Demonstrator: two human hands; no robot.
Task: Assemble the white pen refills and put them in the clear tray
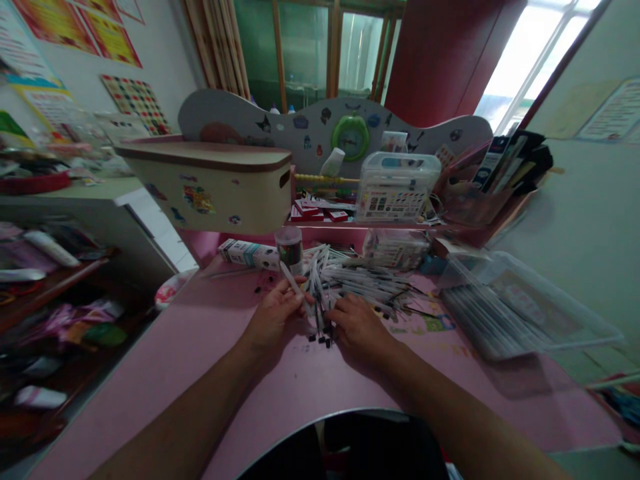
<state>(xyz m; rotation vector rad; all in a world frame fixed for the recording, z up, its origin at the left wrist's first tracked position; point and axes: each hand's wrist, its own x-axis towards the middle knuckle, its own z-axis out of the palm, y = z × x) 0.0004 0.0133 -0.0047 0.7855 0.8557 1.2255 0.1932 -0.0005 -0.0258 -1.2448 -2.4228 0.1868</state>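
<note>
My left hand (278, 308) pinches a white pen barrel (291, 277) that points up and away from me. Close beside it, my right hand (359, 324) is closed at the near edge of a pile of pens, its fingertips curled down among the pieces; what they hold is hidden. Many slim white pens and pen parts (365, 280) lie loosely heaped behind both hands. Between the hands, several black caps or ends (320, 339) stick out toward me. A clear cup (289, 248) with dark small pieces inside stands just beyond my left hand.
On the pink desk (210, 387), a clear plastic box (520, 313) holding many pens sits to the right. A long printed carton (249, 253) lies at the back left. Behind are a cream bin (215, 193), a clear carrying case (397, 190) and a green clock (350, 138).
</note>
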